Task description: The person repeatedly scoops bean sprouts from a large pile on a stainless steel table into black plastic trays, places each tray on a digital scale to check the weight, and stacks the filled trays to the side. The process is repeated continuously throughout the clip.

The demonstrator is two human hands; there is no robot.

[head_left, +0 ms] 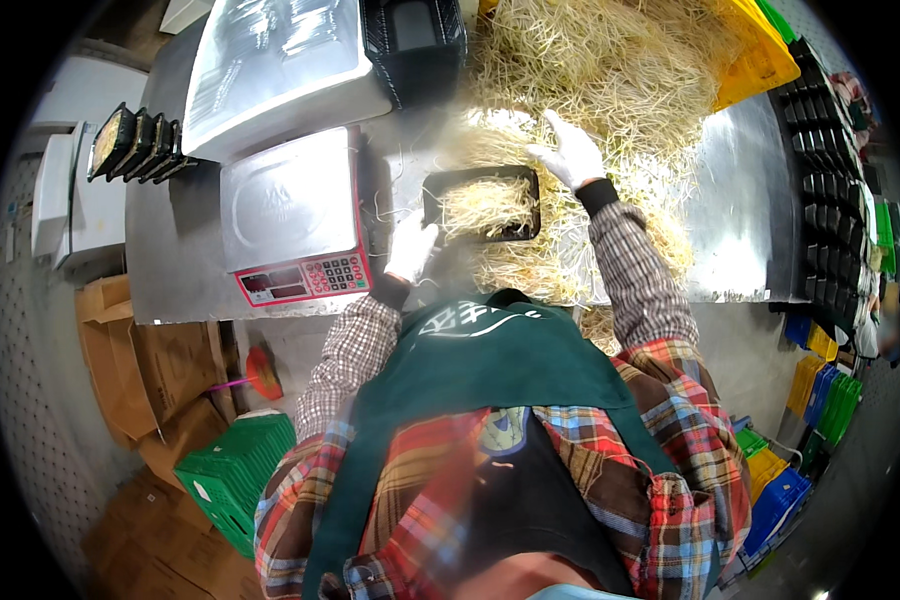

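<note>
A black plastic tray [537, 205] holding a heap of pale bean sprouts [487, 206] sits on the metal table in front of me. My left hand [410, 250], in a white glove, grips the tray's near left corner, its fingertips partly blurred. Over the loose sprouts just beyond the tray's far right corner is my right hand [574, 155], also gloved in white. Its thumb and fingers are spread, and nothing shows between them. A large pile of sprouts [600, 65] spreads out from a yellow crate [760, 70] at the far side.
Left of the tray stands a flat-topped scale [290, 205] with a red-edged keypad. Behind it are a white box of clear plastic [280, 70] and black trays [415, 50]. Filled packs [135, 145] stand at the far left; stacked black trays [830, 200] line the right edge.
</note>
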